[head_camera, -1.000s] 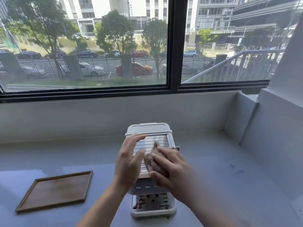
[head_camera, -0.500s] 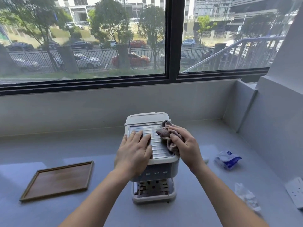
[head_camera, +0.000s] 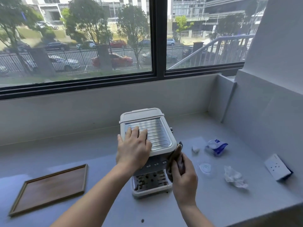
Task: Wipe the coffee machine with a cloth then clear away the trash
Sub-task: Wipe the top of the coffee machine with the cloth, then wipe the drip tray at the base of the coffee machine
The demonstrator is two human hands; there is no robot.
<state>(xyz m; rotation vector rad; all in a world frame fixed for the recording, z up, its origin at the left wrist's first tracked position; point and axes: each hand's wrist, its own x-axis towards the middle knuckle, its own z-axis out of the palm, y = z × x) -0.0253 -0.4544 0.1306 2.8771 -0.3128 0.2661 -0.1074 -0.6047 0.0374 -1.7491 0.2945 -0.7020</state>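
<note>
White plastic forms the body of the coffee machine [head_camera: 157, 133], which is set near the middle of the pale grey tabletop [head_camera: 98, 163], below a wide window. The left hand [head_camera: 133, 148] is laid flat on the ribbed metal top, towards its left side. Its fingers [head_camera: 144, 133] are held straight and close together, and the thumb hangs over the left edge. A brown cloth [head_camera: 176, 155] is gripped by the right hand [head_camera: 184, 179], whose fingers are curled round it. The bunched cloth is pressed against the machine's front right corner, just beside the row of buttons. Its upper end stands up beyond the fingertips to the rim of the top. To the right of the machine, apart from both hands, trash is scattered on the tabletop: a small white scrap [head_camera: 195, 149], a blue and white packet [head_camera: 216, 146], a clear round lid [head_camera: 204, 167] and a crumpled clear wrapper [head_camera: 235, 177]. A wooden tray [head_camera: 50, 187] is seen well to the left, and a white socket box [head_camera: 277, 167] lies at the far right.
</note>
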